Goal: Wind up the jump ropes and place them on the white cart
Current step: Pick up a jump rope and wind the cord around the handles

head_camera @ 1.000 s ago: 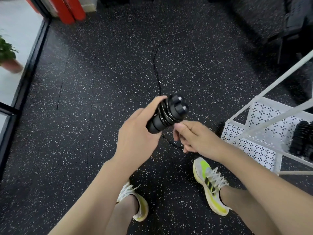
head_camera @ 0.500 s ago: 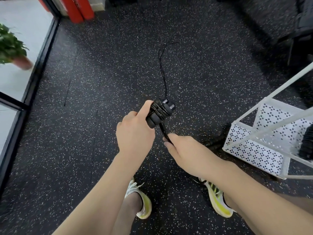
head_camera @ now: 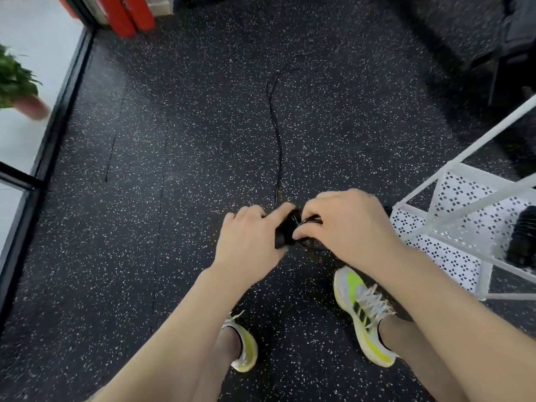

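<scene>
The left hand (head_camera: 249,236) is curled round the black cylindrical jump-rope handles (head_camera: 285,232), thumb lying along their upper side, holding them tilted just above the floor and in front of the person's legs. The right hand (head_camera: 348,224) is pressed close against the same handles from the other side, its fingers (head_camera: 307,227) bent and pinching the thin black rope cord (head_camera: 274,134) where it meets the bundle; a loop or two of cord shows between the two hands, though blur makes the number of turns impossible to tell. From the handles the loose cord runs away across the black rubber floor flecked with white (head_camera: 174,198), straight at first and then bending to the right at its far end. The white perforated metal cart (head_camera: 452,233) stands at the right, near the right hand but apart from it, and a dark coiled bundle (head_camera: 522,236) lies in its tray, only partly in view at the frame's edge. Below the hands are two white and neon-yellow running shoes (head_camera: 359,311), both flat on the floor. At the far left a green potted plant (head_camera: 17,82) stands beyond a black-framed glass wall (head_camera: 58,117), and red padded cylinders (head_camera: 130,13) lean at the top of the view.
</scene>
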The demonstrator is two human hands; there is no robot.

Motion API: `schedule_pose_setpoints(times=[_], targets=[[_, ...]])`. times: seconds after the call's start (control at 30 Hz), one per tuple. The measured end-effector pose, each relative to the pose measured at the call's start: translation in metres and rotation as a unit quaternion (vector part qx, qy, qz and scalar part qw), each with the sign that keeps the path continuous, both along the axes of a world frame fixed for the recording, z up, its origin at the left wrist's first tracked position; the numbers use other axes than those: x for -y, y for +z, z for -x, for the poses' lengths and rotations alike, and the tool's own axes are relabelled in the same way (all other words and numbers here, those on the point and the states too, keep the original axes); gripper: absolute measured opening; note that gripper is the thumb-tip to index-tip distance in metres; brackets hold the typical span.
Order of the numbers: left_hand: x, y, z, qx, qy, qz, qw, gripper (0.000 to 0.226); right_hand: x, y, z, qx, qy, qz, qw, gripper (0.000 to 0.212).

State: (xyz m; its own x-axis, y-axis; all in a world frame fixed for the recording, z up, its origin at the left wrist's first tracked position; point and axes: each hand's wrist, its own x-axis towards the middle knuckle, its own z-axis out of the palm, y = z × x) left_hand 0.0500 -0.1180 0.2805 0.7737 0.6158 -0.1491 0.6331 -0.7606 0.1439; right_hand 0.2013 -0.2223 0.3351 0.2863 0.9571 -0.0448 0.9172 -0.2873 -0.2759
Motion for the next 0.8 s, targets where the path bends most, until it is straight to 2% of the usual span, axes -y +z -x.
schedule_pose_setpoints(times=[0.1,0.2,0.33,0.4,0.5,0.6,0.7,0.8], targets=[[0.007,-0.002,-0.001,-0.014,-0.058,0.025,0.998,0.078,0.0,-0.005,-0.021,-0.057,-0.01,0.048,0.997,0.037],[0.009,-0.002,0.001,0.014,-0.123,0.019,0.992,0.071,0.003,-0.008,-0.034,-0.123,0.008,0.089,0.988,0.047],[0.01,-0.001,0.0,0.028,-0.181,0.017,0.983,0.063,0.008,-0.005,-0.041,-0.206,0.011,0.098,0.973,0.048],[0.014,0.002,0.0,0.038,-0.193,0.032,0.98,0.055,0.011,-0.007,-0.044,-0.248,0.001,0.113,0.962,0.041],[0.022,0.01,-0.002,0.055,-0.188,0.06,0.979,0.044,0.012,-0.012,-0.048,-0.308,0.001,0.108,0.945,0.018],[0.023,0.013,-0.004,0.076,-0.154,0.091,0.981,0.06,0.013,-0.014,-0.049,-0.34,-0.001,0.101,0.935,0.007],[0.02,0.015,-0.002,0.101,-0.141,0.109,0.979,0.074,0.014,-0.016,-0.05,-0.372,-0.013,0.095,0.923,0.005],[0.021,0.026,-0.001,0.157,-0.121,0.161,0.967,0.078,0.014,-0.016,-0.051,-0.471,-0.025,0.069,0.879,0.007]])
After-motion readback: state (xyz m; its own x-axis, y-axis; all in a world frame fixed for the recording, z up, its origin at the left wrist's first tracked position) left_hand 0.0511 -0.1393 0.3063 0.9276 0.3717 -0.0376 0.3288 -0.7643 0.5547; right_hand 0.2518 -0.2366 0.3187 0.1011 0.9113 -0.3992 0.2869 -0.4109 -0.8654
